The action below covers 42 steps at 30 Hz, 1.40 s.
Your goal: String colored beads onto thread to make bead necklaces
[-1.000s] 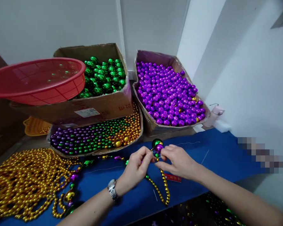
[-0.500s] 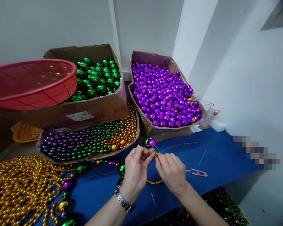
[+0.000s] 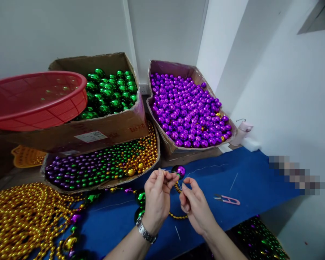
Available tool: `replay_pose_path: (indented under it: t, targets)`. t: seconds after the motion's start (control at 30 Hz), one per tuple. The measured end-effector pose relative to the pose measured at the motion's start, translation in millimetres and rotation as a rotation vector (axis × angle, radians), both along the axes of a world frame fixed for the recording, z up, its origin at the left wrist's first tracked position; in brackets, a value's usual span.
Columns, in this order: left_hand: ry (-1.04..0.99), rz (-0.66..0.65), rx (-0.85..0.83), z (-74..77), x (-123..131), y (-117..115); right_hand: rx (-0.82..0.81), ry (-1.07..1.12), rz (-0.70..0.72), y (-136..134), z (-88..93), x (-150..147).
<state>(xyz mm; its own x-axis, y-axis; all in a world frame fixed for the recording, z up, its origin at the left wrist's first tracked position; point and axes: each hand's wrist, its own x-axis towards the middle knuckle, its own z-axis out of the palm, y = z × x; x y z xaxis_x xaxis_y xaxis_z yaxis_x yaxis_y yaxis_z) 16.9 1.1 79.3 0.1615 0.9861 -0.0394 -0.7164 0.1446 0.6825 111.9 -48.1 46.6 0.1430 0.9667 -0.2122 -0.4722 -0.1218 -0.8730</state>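
Note:
My left hand (image 3: 157, 196), with a metal watch on its wrist, is closed in a pinch on a thin pale string (image 3: 166, 170). Right behind its fingertips is a shiny purple ball (image 3: 181, 170). My right hand (image 3: 196, 204) is closed just to the right, thumb and forefinger pinching the string near a gold bead strand (image 3: 178, 217). That strand loops down between the wrists onto the blue tabletop (image 3: 203, 180); the fingers hide part of it. Pink-handled thread snips (image 3: 229, 199) lie right of my right hand.
Cardboard boxes hold purple balls (image 3: 189, 112), green balls (image 3: 108, 90) and small mixed beads (image 3: 103, 162). A red basket (image 3: 38, 97) rests on the green balls' box. Gold bead strands (image 3: 24, 220) are heaped at left. A strung garland (image 3: 76, 216) lies beside them.
My right hand has turned and drawn slightly down, opening a gap from the left fingertips. The purple ball has shifted a little right, and more of the gold strand shows between the hands.

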Motion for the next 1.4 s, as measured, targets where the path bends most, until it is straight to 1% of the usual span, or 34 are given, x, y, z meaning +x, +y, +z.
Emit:
replay_pose_path:
  t: [0.13,0.23,0.37,0.47,0.5,0.53,0.63,0.67,0.7,0.83,1.0,1.13,1.2,1.27,1.33,1.4]
  targets:
    - [-0.005,0.01,0.015,-2.5,2.2,0.2,-0.021,0.056,0.099,0.2,0.1,-2.7]
    - [-0.011,0.003,0.017,-3.1,3.5,0.2,-0.024,0.039,0.184,1.6,0.6,-1.2]
    - [0.05,0.0,0.058,-4.5,2.6,0.9,-0.01,-0.099,0.25,3.1,1.3,5.0]
    - [0.191,0.027,0.136,-5.8,-1.2,-0.6,0.004,-0.26,0.244,0.5,1.3,12.0]
    - [0.27,0.045,0.177,-5.7,-3.1,-1.8,0.037,-0.375,0.218,-1.4,0.6,14.9]
    - [0.367,0.062,0.227,-5.2,-5.1,-3.2,0.104,-0.558,0.162,-3.5,-0.7,18.2]
    - [0.677,0.062,0.392,-1.3,-11.1,-7.1,0.416,-1.245,-0.119,-9.1,-8.0,29.1]
    - [0.758,0.043,0.436,0.3,-12.5,-7.5,0.515,-1.42,-0.21,-9.8,-11.5,32.9]
    - [0.819,0.017,0.468,1.7,-13.5,-7.1,0.591,-1.528,-0.275,-9.8,-15.1,36.6]
    - [0.926,-0.107,0.539,5.4,-14.2,1.2,0.815,-1.721,-0.38,-1.8,-26.0,48.4]
    - [1.027,-0.273,0.562,11.2,-16.8,17.3,1.021,-1.823,-0.465,14.2,-25.0,51.5]
    - [1.052,-0.434,0.534,17.0,-22.1,25.2,1.085,-1.832,-0.496,22.6,-22.1,47.7]
    - [1.002,-0.514,0.491,17.9,-23.8,26.1,1.084,-1.826,-0.498,25.9,-23.0,46.0]
    - [0.921,-0.555,0.419,17.3,-24.7,25.1,1.068,-1.812,-0.491,28.6,-24.8,44.3]
    - [0.831,-0.557,0.34,15.8,-25.1,23.1,1.04,-1.789,-0.473,29.1,-25.6,41.8]
    - [0.756,-0.524,0.276,14.2,-25.4,21.3,1.005,-1.762,-0.451,25.1,-23.4,37.1]
